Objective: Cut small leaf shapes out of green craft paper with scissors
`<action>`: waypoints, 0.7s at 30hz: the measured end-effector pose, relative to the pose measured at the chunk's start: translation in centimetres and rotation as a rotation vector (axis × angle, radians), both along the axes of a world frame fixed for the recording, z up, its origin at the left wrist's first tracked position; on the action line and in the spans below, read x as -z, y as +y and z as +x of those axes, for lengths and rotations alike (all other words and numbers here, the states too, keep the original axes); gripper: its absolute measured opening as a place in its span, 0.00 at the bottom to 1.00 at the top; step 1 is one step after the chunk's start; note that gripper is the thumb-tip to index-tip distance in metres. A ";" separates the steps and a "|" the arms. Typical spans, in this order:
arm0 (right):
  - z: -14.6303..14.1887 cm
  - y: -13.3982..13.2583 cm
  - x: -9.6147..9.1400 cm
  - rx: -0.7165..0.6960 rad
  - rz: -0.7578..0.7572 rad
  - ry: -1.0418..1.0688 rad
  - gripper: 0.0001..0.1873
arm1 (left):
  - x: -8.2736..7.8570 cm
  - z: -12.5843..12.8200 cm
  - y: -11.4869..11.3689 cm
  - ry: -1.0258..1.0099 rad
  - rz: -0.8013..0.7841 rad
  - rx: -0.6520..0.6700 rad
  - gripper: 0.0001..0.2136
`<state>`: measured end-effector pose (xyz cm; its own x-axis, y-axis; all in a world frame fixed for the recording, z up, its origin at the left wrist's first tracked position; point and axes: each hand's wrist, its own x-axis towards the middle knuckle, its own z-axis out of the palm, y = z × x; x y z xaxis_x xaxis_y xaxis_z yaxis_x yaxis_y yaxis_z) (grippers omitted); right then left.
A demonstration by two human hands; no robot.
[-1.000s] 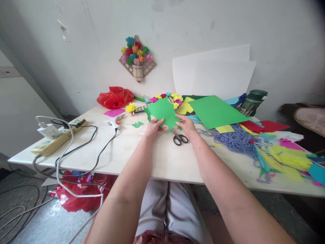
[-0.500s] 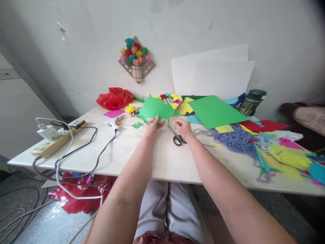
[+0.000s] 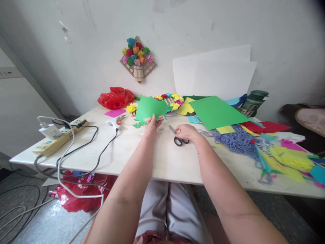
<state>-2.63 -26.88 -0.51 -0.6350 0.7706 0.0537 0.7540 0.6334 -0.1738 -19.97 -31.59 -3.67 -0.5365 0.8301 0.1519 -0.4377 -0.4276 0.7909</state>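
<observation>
My left hand [image 3: 151,126] pinches the lower edge of a jagged piece of green paper [image 3: 149,107] and holds it up over the table [image 3: 142,156]. My right hand [image 3: 186,131] rests palm down on the handles of a pair of black scissors [image 3: 178,138], whose blades [image 3: 172,129] point to the far left. Its fingers curl over the handles. Two small green paper scraps [image 3: 137,125] lie just left of my left hand.
A glue gun [image 3: 114,121] and its black cord lie left of the paper, beside a power strip [image 3: 59,136]. A large green sheet [image 3: 216,111], purple yarn [image 3: 236,140] and coloured paper scraps [image 3: 289,157] cover the right side. Paper flowers [image 3: 169,98] and a red bag [image 3: 115,97] sit at the back.
My right hand let go of the green paper and came down onto the scissors. My left hand shifted the paper up and to the left.
</observation>
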 end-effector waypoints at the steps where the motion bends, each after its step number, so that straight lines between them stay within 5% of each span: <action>1: 0.1 0.0 -0.1 -0.015 -0.011 -0.002 0.18 | 0.0 0.0 0.0 -0.004 0.003 -0.010 0.11; 8: 0.7 -1.0 -1.4 -0.113 -0.144 -0.132 0.16 | -0.1 -0.1 0.3 0.010 -0.043 -0.095 0.12; 15: -0.7 -2.2 -1.4 0.097 0.008 -0.210 0.17 | 0.8 -0.2 0.8 0.100 -0.152 -0.246 0.11; 18: -0.8 -1.4 -0.7 0.138 0.029 -0.127 0.19 | 0.8 0.7 0.8 0.046 -0.162 -0.127 0.12; 21: 0.1 -0.2 -0.5 0.187 0.060 -0.045 0.18 | 0.6 1.8 0.6 -0.009 -0.145 0.139 0.14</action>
